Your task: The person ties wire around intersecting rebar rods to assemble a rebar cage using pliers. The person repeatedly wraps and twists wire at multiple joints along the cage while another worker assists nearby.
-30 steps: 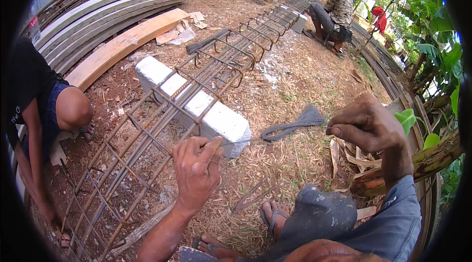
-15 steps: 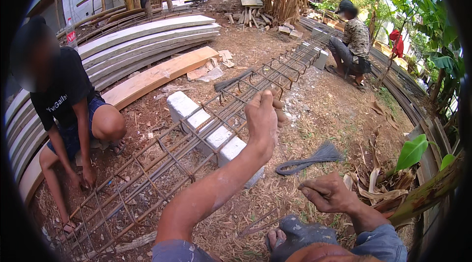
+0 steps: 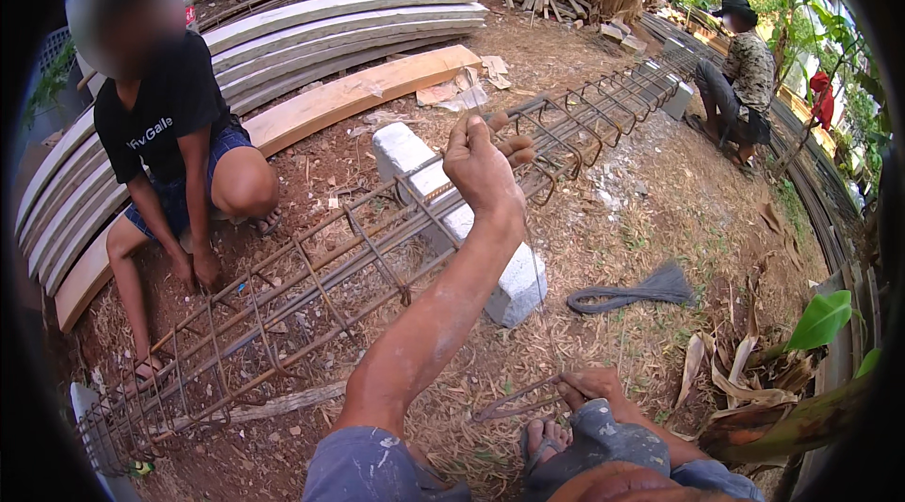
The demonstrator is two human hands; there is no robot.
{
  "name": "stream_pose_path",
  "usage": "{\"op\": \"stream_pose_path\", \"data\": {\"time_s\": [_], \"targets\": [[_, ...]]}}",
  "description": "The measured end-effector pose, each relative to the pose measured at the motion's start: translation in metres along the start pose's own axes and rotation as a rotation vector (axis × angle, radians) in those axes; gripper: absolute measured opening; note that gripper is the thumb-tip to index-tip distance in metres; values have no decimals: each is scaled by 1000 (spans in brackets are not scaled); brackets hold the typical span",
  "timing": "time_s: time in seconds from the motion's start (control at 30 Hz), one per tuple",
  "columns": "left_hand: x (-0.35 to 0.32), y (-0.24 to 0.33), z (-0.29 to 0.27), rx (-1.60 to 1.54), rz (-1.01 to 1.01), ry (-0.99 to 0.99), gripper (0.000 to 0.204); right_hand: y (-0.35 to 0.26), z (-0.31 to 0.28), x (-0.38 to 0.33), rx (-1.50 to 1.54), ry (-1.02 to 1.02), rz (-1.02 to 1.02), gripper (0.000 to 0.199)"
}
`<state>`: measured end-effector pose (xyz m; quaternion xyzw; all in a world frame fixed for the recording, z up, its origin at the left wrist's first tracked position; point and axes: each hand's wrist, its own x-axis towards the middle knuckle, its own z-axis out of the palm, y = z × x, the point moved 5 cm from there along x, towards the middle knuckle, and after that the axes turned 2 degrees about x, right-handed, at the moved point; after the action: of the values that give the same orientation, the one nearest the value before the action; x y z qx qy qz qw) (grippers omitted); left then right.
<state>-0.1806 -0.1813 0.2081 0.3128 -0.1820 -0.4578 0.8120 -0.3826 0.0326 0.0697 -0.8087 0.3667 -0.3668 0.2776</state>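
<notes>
My left hand (image 3: 484,163) is raised over the rebar cage (image 3: 363,243), thumb and forefinger pinched together, the other fingers loosely bent. A faint thin tie wire shows at its fingertips. Low by my knee, my right hand (image 3: 596,386) has its fingers closed, partly hidden by the knee; what they hold cannot be made out. Its fingertips are beside the end of a bent thin steel rod (image 3: 514,405). The long cage of bars and square stirrups rests across a white block (image 3: 517,285). A looped bundle of grey tie wire (image 3: 636,290) lies on the ground to the right.
A co-worker in a black shirt (image 3: 156,115) sits at the left, hands by the cage. Another person (image 3: 740,78) squats at the far right. Stacked concrete planks (image 3: 349,26) and a timber beam (image 3: 368,92) lie behind. A banana trunk (image 3: 782,422) leans in at the right.
My right hand has dropped down and inward to beside my knee and the bent rod. My left hand stays raised over the cage, still pinching. The view has shifted left and down.
</notes>
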Motion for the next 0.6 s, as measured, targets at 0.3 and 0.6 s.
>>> {"op": "stream_pose_path", "data": {"time_s": [0.3,0.6], "targets": [[38,-1,-26,-212,-123,-129,21,-5,-1,5,79,15,173,16],[34,18,-68,397,283,356,19,70,-77,36,59,429,577,26]]}}
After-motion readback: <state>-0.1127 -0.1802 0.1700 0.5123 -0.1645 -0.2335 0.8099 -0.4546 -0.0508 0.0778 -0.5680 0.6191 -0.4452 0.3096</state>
